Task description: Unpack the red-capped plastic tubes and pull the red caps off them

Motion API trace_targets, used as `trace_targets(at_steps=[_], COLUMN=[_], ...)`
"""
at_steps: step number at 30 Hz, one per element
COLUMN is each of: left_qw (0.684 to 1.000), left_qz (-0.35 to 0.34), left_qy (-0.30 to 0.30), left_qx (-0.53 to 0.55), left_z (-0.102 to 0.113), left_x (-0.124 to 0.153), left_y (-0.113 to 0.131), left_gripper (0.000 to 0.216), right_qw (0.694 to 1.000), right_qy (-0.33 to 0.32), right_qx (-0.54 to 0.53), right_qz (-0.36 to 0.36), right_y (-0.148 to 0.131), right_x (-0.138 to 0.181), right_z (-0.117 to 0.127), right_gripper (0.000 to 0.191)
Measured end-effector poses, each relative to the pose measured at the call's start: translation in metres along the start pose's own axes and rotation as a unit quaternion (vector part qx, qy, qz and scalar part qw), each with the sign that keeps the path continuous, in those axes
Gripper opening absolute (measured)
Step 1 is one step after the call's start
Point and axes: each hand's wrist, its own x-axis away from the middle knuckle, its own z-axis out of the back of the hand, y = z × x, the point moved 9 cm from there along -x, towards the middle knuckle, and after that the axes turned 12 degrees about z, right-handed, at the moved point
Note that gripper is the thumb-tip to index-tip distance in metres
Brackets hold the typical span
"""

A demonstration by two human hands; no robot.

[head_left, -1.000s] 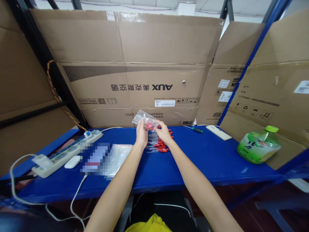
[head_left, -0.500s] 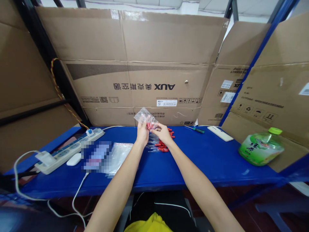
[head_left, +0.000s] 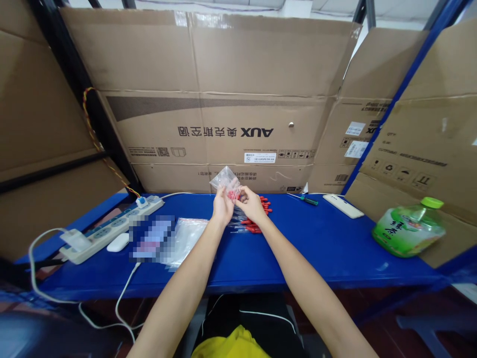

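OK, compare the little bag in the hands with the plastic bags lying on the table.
The held bag is raised between both hands and contains red pieces; the flat bags lie on the blue table and look empty. The held bag looks smaller. Both are clear plastic.

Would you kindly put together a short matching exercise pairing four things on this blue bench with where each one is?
Things:
1. small clear bag
2. green bottle
3. power strip
4. screwdriver

Places:
A. far left of the blue bench, cable trailing off the edge
B. lying on its side at the bench's right end
C. held up between left hand and right hand
D. flat at the back, beside a white device

Pairs: 1-C, 2-B, 3-A, 4-D
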Motion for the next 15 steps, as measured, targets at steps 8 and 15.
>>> trace_targets(at_steps=[8, 15], left_qw=[1.0, 1.0], left_qz=[0.011, 0.006], left_qy=[0.003, 0.028], left_qx=[-0.008, -0.005], left_z=[0.006, 0.01], left_x=[-0.003, -0.004], left_y=[-0.013, -0.013], left_gripper=[0.045, 0.046], right_qw=[1.0, 0.999], right_qy=[-0.026, -0.004], right_qx=[0.016, -0.046], right_qz=[0.002, 0.001], right_y=[-0.001, 0.011], right_x=[0.001, -0.002], right_z=[0.001, 0.001], right_gripper=[0.026, 0.032])
